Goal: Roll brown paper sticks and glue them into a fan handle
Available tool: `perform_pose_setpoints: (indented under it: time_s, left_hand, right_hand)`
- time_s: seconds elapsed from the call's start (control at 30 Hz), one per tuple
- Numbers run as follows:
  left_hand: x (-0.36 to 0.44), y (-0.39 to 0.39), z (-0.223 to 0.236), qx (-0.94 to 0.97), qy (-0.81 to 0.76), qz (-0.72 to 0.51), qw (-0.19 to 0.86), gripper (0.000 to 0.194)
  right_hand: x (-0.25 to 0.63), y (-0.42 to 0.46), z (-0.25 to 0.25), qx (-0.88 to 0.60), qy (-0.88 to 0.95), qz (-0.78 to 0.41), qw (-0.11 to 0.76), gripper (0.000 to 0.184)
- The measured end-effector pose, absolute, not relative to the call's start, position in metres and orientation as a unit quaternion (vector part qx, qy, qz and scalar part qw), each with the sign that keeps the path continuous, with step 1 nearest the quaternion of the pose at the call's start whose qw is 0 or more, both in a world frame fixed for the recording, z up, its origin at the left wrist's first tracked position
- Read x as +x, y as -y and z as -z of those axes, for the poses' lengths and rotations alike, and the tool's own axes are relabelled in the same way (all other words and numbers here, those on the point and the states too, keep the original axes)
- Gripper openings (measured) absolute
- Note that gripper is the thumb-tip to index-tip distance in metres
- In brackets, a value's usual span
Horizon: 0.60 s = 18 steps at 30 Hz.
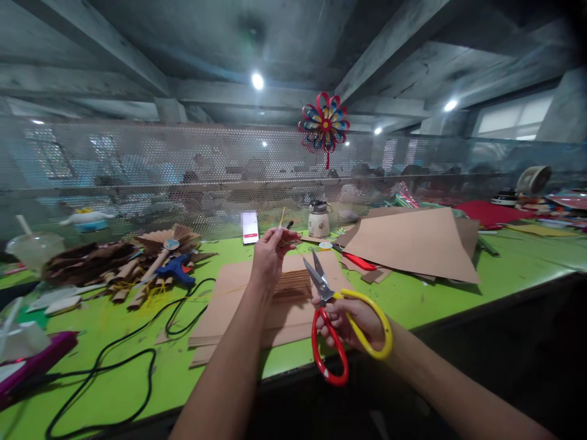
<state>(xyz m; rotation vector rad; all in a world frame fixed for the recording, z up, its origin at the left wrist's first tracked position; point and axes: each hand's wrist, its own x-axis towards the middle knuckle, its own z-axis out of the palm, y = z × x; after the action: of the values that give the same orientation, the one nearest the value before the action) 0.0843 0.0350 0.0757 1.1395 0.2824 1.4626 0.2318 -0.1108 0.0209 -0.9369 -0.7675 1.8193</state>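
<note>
My left hand (271, 249) is raised over the stack of brown paper sheets (229, 311), thumb and fingers pinched on a thin yellow string (283, 216) whose end sticks up. My right hand (353, 321) grips a pair of scissors (324, 290) with one red and one yellow handle. Their blades are slightly apart and point up and away, to the right of my left hand. A pleated piece of brown paper (292, 286) lies on the stack, partly covered by my left wrist.
Behind stand a phone (250, 228) and a bottle (318, 220). Large brown sheets (417, 241) and red-handled scissors (359, 261) lie right. A blue glue gun (178, 269), paper rolls (137, 290) and a looping black cable (149, 373) occupy the left. A mesh partition (206, 177) borders the green table (183, 376).
</note>
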Motion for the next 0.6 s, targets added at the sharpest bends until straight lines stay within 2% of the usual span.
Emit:
perform_pose_setpoints:
  time_s: [0.6]
  left_hand:
    - [0.08,-0.04,-0.071,0.47,-0.134,-0.64,0.593,0.013]
  right_hand:
    - [0.218,0.117,-0.017,-0.381,0.271,-0.73,0.498,0.051]
